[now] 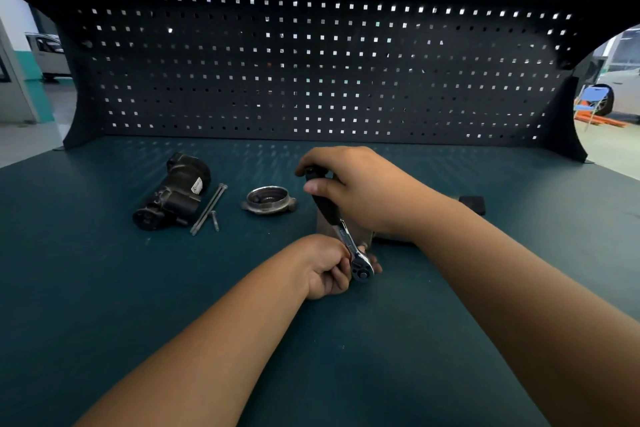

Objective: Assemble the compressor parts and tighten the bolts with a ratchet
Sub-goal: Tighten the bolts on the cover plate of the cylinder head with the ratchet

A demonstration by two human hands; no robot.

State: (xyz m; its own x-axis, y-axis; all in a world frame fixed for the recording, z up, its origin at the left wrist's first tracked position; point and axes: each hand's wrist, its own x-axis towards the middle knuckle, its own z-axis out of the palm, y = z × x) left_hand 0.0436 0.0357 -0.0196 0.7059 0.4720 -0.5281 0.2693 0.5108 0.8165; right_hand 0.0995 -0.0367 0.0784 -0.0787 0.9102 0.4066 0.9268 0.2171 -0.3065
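My right hand (360, 191) grips the black handle of a ratchet (337, 224), which slants down toward me. Its chrome head (362, 270) sits beside my left hand (327, 267), whose curled fingers hold the ratchet's head end. A metal part (323, 224) stands behind the ratchet, mostly hidden by both hands. A black compressor body (173, 194) lies on its side to the left. Two long bolts (209, 208) and a short bolt (214, 220) lie next to it. A round metal end plate (268, 199) rests between the bolts and my hands.
The work goes on over a dark green bench top (138, 288). A black pegboard back wall (311, 73) rises behind it under a shelf. A small black object (472, 203) lies behind my right forearm.
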